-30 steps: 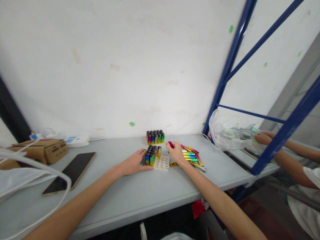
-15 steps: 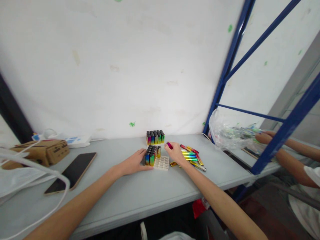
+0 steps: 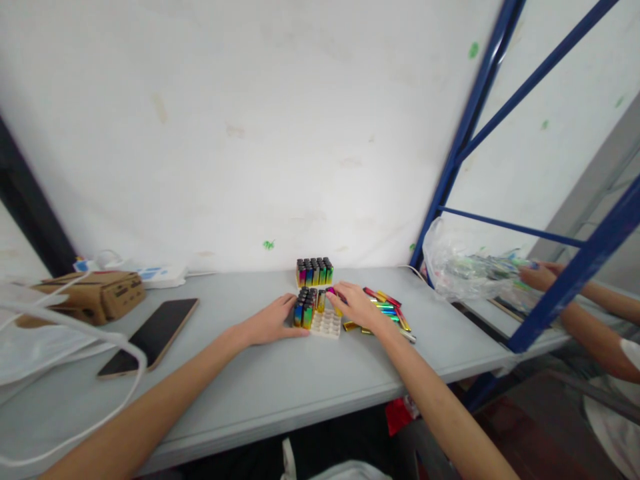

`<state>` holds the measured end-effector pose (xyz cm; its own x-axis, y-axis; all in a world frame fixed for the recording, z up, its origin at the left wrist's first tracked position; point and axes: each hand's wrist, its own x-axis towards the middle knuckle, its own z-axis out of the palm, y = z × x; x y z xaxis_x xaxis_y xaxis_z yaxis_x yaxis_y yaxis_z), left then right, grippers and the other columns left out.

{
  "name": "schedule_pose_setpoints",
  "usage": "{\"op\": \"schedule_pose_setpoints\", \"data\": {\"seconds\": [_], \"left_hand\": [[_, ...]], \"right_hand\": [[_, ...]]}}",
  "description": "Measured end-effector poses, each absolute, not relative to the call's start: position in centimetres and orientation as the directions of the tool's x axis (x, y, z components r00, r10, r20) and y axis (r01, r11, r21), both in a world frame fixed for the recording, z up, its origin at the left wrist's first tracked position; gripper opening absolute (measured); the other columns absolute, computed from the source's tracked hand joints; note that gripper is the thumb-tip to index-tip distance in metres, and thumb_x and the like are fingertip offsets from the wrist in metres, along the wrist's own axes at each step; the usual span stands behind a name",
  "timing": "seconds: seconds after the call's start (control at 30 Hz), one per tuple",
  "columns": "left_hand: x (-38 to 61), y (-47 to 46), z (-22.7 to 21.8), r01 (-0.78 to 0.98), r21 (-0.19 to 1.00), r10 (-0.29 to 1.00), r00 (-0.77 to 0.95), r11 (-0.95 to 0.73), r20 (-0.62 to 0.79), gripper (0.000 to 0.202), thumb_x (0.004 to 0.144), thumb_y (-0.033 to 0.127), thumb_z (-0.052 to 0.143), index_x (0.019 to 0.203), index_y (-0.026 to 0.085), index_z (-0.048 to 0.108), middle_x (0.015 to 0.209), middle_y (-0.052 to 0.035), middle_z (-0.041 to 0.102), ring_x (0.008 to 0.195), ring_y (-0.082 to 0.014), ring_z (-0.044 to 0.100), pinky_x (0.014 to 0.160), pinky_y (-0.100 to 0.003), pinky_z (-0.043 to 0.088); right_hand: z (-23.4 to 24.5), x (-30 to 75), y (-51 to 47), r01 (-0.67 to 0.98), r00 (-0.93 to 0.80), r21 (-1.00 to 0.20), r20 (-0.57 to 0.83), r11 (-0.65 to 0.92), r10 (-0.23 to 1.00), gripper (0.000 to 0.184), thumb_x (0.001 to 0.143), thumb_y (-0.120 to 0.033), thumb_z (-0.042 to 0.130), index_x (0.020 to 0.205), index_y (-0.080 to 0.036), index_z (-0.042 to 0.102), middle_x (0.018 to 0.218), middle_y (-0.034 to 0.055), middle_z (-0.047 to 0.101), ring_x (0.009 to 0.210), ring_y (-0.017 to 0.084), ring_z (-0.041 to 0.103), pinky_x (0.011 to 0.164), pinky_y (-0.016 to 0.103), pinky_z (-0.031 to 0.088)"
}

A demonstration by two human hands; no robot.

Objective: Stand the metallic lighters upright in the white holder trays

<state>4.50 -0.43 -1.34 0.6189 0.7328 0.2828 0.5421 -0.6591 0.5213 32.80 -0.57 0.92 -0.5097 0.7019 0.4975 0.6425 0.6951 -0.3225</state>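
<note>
A white tray with rows of round sockets [image 3: 327, 325] lies on the table. Its left part holds several upright shiny lighters [image 3: 306, 316] with black tops, while sockets on the right show bare. My left hand [image 3: 273, 320] grips the tray's left end, thumb at the front and fingers behind. Between the fingertips of my right hand [image 3: 350, 301] is a shiny purple-and-yellow lighter [image 3: 331, 291], held over the tray's back right part; its lower end is partly hidden. Loose shiny lighters [image 3: 387, 308] in several colours lie beside my right hand.
A filled tray of lighters [image 3: 314, 273] stands near the wall. On the left are a phone [image 3: 153, 337], a cardboard box [image 3: 100, 293] and a white cable [image 3: 125, 343]. A blue metal frame [image 3: 445, 180], a plastic bag [image 3: 445, 267] and another person's hands [image 3: 543, 275] are on the right.
My right hand has brought the purple lighter down and over the tray's back sockets, tilting it more upright. My left hand keeps its hold. The whole view has shifted slightly.
</note>
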Motion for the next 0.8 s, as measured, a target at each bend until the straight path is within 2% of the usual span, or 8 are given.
{"op": "schedule_pose_setpoints", "data": {"seconds": [0.13,0.27,0.43,0.63,0.8], "left_hand": [[4.4,-0.4,-1.4,0.55,0.52,0.737,0.62,-0.653,0.27,0.079,0.081,0.07,0.081,0.141,0.021,0.062,0.138,-0.0147,0.065,0.13,-0.0388,0.061,0.119,-0.052,0.046],[4.5,-0.5,-1.4,0.566,0.512,0.743,0.619,-0.647,0.255,0.075,0.081,0.069,0.081,0.138,0.021,0.065,0.136,-0.0147,0.065,0.128,-0.0388,0.061,0.118,-0.052,0.047],[4.4,-0.5,-1.7,0.552,0.515,0.736,0.619,-0.656,0.273,0.076,0.082,0.07,0.08,0.139,0.023,0.063,0.136,-0.0135,0.065,0.127,-0.0377,0.062,0.117,-0.052,0.047],[4.5,-0.6,-1.7,0.56,0.518,0.744,0.612,-0.647,0.267,0.075,0.083,0.07,0.079,0.138,0.022,0.064,0.134,-0.0139,0.065,0.127,-0.0387,0.062,0.117,-0.052,0.047],[4.6,-0.5,-1.6,0.562,0.519,0.748,0.605,-0.644,0.273,0.073,0.081,0.068,0.081,0.134,0.021,0.066,0.131,-0.0139,0.065,0.124,-0.0386,0.063,0.115,-0.052,0.048]], "right_hand": [[0.8,32.4,-0.7,0.624,-0.482,-0.411,0.468,0.665,0.741,0.044,0.109,-0.051,0.05,0.081,-0.019,0.063,0.07,-0.0012,0.063,0.062,0.014,0.048,0.063,0.027,0.035],[0.5,31.8,-0.7,0.624,-0.471,-0.425,0.465,0.655,0.75,0.046,0.106,-0.053,0.057,0.075,-0.02,0.062,0.063,-0.0013,0.061,0.058,0.014,0.048,0.06,0.027,0.033],[0.3,31.1,-0.6,0.657,-0.523,-0.354,0.42,0.665,0.741,0.037,0.106,-0.048,0.061,0.083,-0.02,0.067,0.07,0.002,0.066,0.062,0.016,0.056,0.063,0.027,0.038],[-0.4,31.2,-0.8,0.68,-0.49,-0.381,0.399,0.626,0.775,0.032,0.107,-0.044,0.06,0.087,-0.021,0.068,0.074,0.0039,0.073,0.065,0.019,0.063,0.064,0.028,0.041],[0.2,31.0,-1.0,0.747,-0.483,-0.315,0.348,0.585,0.804,0.026,0.109,-0.039,0.058,0.098,-0.019,0.07,0.083,0.0083,0.076,0.075,0.022,0.07,0.07,0.03,0.046]]}}
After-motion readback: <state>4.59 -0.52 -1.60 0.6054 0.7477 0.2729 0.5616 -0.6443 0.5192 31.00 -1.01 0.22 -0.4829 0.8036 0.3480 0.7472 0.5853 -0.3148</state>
